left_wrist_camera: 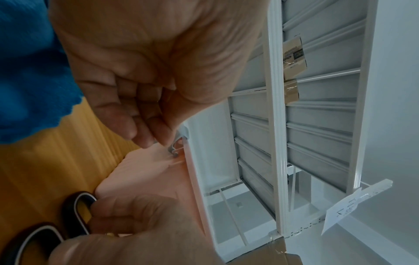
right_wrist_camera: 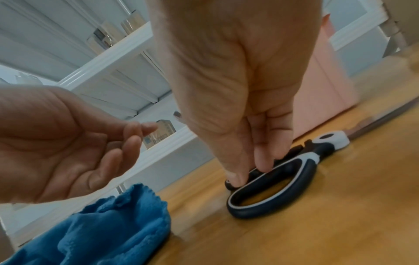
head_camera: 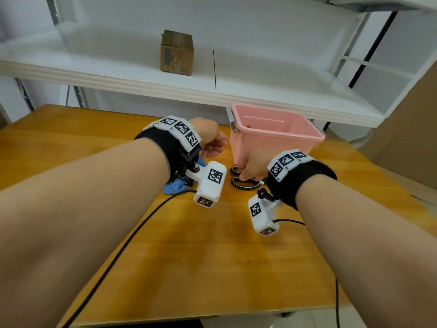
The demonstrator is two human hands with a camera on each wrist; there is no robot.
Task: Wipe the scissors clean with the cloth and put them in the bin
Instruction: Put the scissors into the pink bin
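Wooden table [head_camera: 212, 256] w/ black cables trailing across its near part from 2 wrist cams. Next back: 1 blue cloth [right_wrist_camera: 102, 229], bunched, lying on table under left hand [right_wrist_camera: 56, 143], which hovers above it, fingers loosely curled, holding nothing. Just right of cloth, 1 pair of scissors [right_wrist_camera: 283, 181] flat on table, black/white handles; long axis runs left-right in head view, loops toward cloth, blades toward right, mostly hidden by right wrist. Right hand [right_wrist_camera: 238, 89] comes down from above, fingertips [right_wrist_camera: 235, 177] touching the handle loops; actual grip – can't tell. Behind scissors, nearly touching: 1 pink bin [head_camera: 272, 138]. Farther back, white shelf unit [head_camera: 142, 74] overhangs bin's far edge; 1 cardboard box [head_camera: 176, 52] on it.
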